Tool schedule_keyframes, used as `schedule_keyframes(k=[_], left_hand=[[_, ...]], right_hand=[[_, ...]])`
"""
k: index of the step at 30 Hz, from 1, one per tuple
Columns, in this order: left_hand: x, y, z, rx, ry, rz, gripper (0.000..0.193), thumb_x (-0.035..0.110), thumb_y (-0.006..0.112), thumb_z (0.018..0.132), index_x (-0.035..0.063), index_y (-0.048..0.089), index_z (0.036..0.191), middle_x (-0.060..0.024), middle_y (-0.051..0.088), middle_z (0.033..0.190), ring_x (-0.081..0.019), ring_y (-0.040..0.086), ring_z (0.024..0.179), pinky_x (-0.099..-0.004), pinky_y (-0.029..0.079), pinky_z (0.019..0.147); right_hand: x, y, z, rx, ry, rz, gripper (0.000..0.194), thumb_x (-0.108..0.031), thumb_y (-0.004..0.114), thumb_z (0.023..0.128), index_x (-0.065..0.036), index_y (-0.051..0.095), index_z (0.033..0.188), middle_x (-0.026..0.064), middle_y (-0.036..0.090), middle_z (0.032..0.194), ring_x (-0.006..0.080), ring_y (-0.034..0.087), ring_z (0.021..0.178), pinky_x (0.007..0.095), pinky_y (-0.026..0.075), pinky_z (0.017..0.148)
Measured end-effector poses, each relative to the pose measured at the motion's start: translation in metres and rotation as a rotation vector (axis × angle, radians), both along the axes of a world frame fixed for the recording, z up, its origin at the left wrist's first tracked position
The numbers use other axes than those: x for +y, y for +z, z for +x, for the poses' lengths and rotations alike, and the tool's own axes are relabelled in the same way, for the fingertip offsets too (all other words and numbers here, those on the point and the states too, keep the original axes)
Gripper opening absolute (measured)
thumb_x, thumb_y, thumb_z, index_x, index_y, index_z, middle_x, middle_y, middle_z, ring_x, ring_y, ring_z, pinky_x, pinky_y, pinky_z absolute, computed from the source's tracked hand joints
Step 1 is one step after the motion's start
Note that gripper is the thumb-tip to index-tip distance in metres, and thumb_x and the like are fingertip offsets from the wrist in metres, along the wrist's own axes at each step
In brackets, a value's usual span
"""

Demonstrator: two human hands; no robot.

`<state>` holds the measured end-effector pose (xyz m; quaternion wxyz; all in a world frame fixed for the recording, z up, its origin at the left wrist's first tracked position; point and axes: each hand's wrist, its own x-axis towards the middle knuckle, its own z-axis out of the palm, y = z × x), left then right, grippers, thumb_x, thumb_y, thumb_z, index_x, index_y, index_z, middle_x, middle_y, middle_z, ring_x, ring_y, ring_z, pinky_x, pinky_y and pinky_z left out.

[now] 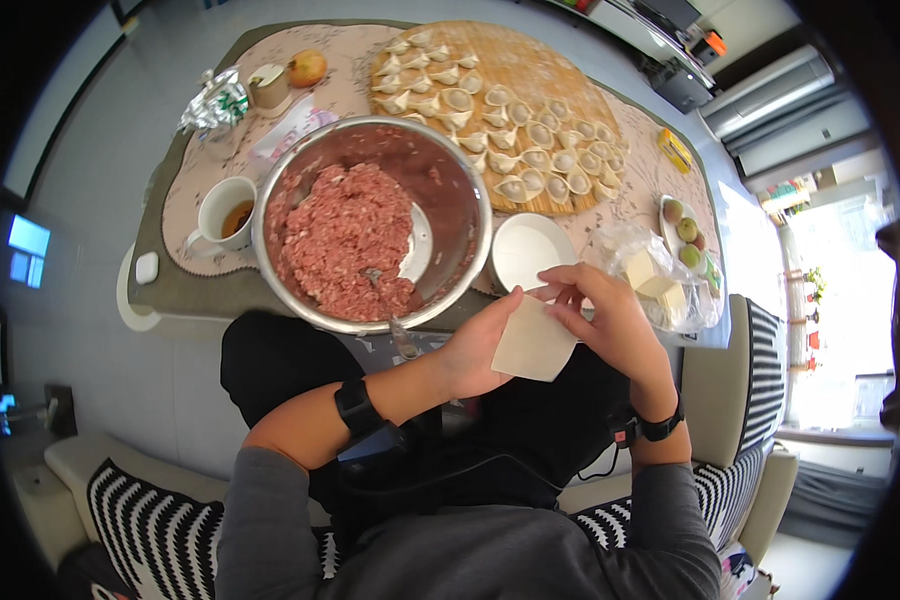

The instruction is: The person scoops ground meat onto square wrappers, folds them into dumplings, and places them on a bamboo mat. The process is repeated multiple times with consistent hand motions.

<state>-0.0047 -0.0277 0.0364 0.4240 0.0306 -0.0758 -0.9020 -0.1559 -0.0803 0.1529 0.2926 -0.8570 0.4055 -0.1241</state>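
Note:
My left hand (469,356) supports a square dough wrapper (534,343) above my lap, with the thumb along its far left edge. At the wrapper's far right edge are the bent fingers and thumb of my right hand (611,319); whether they pinch it is unclear. Just beyond my hands stands a white bowl (532,244), its contents hard to make out. To the left, a large steel bowl (450,176) holds raw minced meat (349,232). A spoon (401,337) leans out over that bowl's near rim.
Several folded dumplings (540,135) cover much of a round wooden board (495,45). On the right, stacked wrappers (649,281) lie in a plastic bag (622,244), near a fruit plate (671,236). A mug (225,214) of dark liquid stands left of the steel bowl.

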Motion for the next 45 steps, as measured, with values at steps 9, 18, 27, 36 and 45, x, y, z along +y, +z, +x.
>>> schedule_keyframes(k=[9,18,27,36,45], left_hand=[[0.009,-0.019,-0.001,0.182,0.154,0.086,0.049,0.042,0.038,0.101,0.0107,0.04,0.139,-0.008,0.05,0.136,-0.0223,0.05,0.125,-0.0396,0.042,0.103],[0.011,-0.029,-0.012,-0.13,0.068,0.289,0.034,0.03,0.043,0.099,0.0107,0.046,0.126,-0.0071,0.058,0.12,-0.0183,0.056,0.114,-0.037,0.047,0.094],[0.023,-0.048,-0.02,-0.254,0.115,0.353,0.048,0.032,0.051,0.099,0.0154,0.033,0.14,-0.0017,0.052,0.131,-0.0151,0.051,0.121,-0.0378,0.045,0.097],[0.025,-0.032,-0.011,-0.126,0.222,0.368,0.051,0.029,0.047,0.093,0.0157,0.033,0.141,-0.002,0.048,0.134,-0.0176,0.048,0.124,-0.0384,0.039,0.103],[0.024,-0.027,-0.008,-0.267,0.23,0.438,0.046,0.03,0.042,0.094,0.0149,0.04,0.137,-0.0029,0.053,0.13,-0.0182,0.047,0.125,-0.0386,0.038,0.103]], right_hand=[[0.023,-0.037,0.09,-0.125,0.532,-0.299,0.039,-0.014,0.073,0.072,-0.009,0.062,0.109,0.0055,0.056,0.086,0.0267,0.057,0.077,0.0379,0.047,0.068],[-0.016,-0.033,0.095,-0.214,0.191,-0.173,0.014,-0.008,0.06,0.091,-0.004,0.067,0.102,0.0108,0.066,0.089,0.0251,0.064,0.08,0.033,0.05,0.072],[-0.01,-0.048,0.086,-0.274,-0.033,0.145,0.021,-0.016,0.051,0.1,0.001,0.064,0.097,0.007,0.065,0.078,0.0142,0.061,0.068,0.0268,0.05,0.066],[-0.004,-0.053,0.075,-0.556,-0.207,0.239,0.029,-0.02,0.045,0.103,0.002,0.062,0.096,0.0035,0.063,0.076,0.0064,0.057,0.067,0.0213,0.047,0.062],[0.001,-0.055,0.064,-0.625,-0.106,0.281,0.03,-0.022,0.044,0.103,0.002,0.062,0.097,0.0038,0.063,0.079,0.0071,0.055,0.068,0.0207,0.045,0.063]])
